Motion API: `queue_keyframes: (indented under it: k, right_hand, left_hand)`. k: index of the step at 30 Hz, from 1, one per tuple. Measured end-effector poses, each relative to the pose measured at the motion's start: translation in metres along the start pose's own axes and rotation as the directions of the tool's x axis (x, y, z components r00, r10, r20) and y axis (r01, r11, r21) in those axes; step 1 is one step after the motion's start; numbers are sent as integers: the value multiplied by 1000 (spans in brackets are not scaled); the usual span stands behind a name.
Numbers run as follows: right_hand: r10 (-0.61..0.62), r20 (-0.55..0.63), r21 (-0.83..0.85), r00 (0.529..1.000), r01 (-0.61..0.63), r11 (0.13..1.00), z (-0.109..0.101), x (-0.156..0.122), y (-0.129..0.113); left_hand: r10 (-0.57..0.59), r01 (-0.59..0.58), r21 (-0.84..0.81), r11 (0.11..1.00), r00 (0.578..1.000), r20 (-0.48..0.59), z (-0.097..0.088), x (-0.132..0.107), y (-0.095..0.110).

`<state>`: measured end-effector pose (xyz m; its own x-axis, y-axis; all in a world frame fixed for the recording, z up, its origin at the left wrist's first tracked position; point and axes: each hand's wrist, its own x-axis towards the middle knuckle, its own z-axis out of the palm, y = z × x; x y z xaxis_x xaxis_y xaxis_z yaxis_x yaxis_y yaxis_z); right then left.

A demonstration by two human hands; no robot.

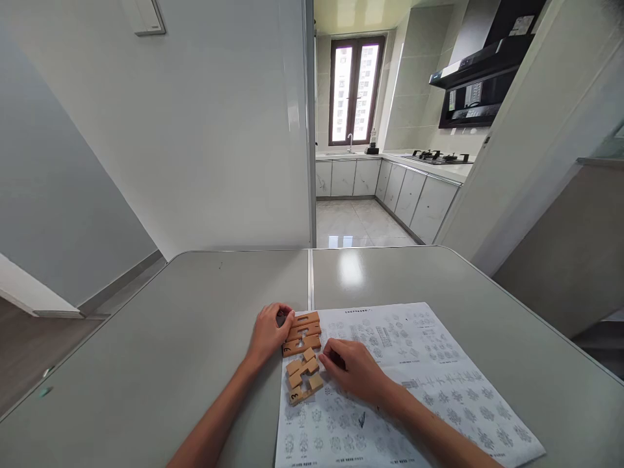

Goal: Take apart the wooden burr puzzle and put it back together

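Several flat wooden puzzle pieces [302, 354] lie in a cluster on a printed sheet of paper [419, 370] on a grey table [160, 338]. My left hand [268, 331] rests at the left of the upper pieces, fingers curled against their edge. My right hand [351, 367] lies on the paper just right of the lower pieces, fingers bent, tips touching one piece [312, 365]. One lower piece [295, 394] bears a printed number.
The table has a seam [310, 279] down its middle and rounded far corners. Beyond it a white wall [195, 130] stands on the left and an open doorway leads to a kitchen with counters [414, 188] and a window [353, 88].
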<state>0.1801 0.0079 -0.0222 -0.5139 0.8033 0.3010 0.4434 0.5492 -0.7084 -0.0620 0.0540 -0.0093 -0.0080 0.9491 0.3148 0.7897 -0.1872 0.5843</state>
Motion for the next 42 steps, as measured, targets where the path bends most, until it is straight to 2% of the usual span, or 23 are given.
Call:
queue_keyframes:
  k: [42]
  right_hand:
    - [9,-2,12,1000,-9,1000,2,1,1]
  left_hand:
    - [21,-21,-4,1000,1000,9,1,0,-5]
